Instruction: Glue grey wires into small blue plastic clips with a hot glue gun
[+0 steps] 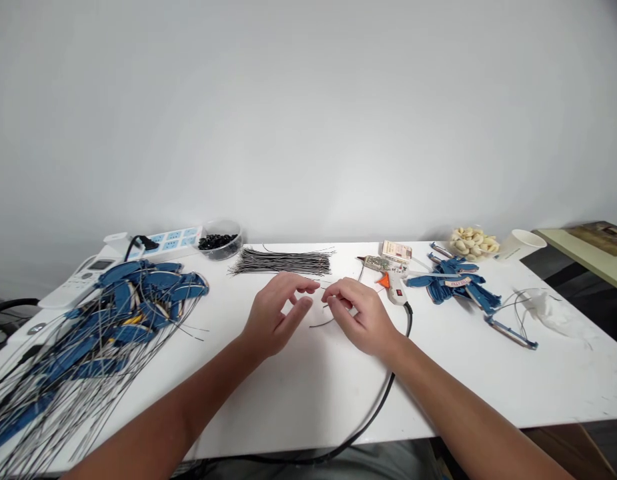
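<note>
My left hand (278, 313) hovers over the middle of the white table (283, 407), its thumb and fingers apart with nothing between them. Just to its right, my right hand (361, 313) has curled fingers with the fingertips close to a thin dark wire (321, 325); whether they pinch it is too small to tell. Behind both hands lies a bundle of dark wires (283, 261). A glue gun (395, 287) with an orange trigger rests beyond my right hand, its black cord running under my right forearm.
Blue fabric pieces with long wires (133, 300) are heaped at left, near a power strip (173, 240) and a bowl of black parts (221, 241). At right are more blue pieces (453, 283), a bowl of pale nuts (473, 243), a paper cup (521, 245) and crumpled plastic (551, 310).
</note>
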Motion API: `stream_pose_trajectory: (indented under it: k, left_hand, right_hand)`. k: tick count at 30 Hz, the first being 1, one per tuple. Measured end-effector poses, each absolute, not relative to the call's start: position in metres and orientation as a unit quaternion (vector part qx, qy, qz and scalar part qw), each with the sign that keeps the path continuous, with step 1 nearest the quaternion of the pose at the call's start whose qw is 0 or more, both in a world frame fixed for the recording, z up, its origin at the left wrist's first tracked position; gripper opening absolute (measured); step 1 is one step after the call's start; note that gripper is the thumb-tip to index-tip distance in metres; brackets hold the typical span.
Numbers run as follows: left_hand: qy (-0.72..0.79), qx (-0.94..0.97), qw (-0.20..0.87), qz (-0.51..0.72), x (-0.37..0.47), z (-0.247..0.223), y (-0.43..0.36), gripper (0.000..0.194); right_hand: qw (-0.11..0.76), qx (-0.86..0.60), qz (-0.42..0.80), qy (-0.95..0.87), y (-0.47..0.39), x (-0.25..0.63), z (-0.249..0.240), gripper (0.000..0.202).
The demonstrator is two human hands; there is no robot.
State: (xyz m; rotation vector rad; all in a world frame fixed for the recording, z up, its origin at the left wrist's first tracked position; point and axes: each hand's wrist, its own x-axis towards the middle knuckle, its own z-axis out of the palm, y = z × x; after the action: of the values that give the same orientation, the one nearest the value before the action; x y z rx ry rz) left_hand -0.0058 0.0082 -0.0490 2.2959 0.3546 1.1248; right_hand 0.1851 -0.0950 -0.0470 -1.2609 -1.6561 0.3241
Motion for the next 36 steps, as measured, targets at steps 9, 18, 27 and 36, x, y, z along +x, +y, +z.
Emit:
stream_pose_trajectory:
  k: [9,18,27,36]
  left_hand:
    - [0.241,0.822,0.340,0.388,-0.003,-0.058,0.018,0.037]
    - [0.303,0.873,0.260,0.280,0.002,-0.067,0.021,0.024]
    - [0.238,0.917,0.233,0.218,-0.003,-0.059,0.028,0.009]
    - [0.126,0.959,0.219,0.127,0.000,-0.059,0.024,0.006]
  right_hand:
    - [0.345,-0.532,0.116,-0.765,-0.102,0.182,-0.043,0.020]
    - [0.268,-0.564,0.177,-0.761,-0.088,0.190,-0.060,0.023]
    - [0.278,-0.569,0.161,-0.757,-0.088,0.198,-0.057,0.033]
    - [0.227,-0.608,0.156,-0.744,-0.090,0.208,-0.051,0.025]
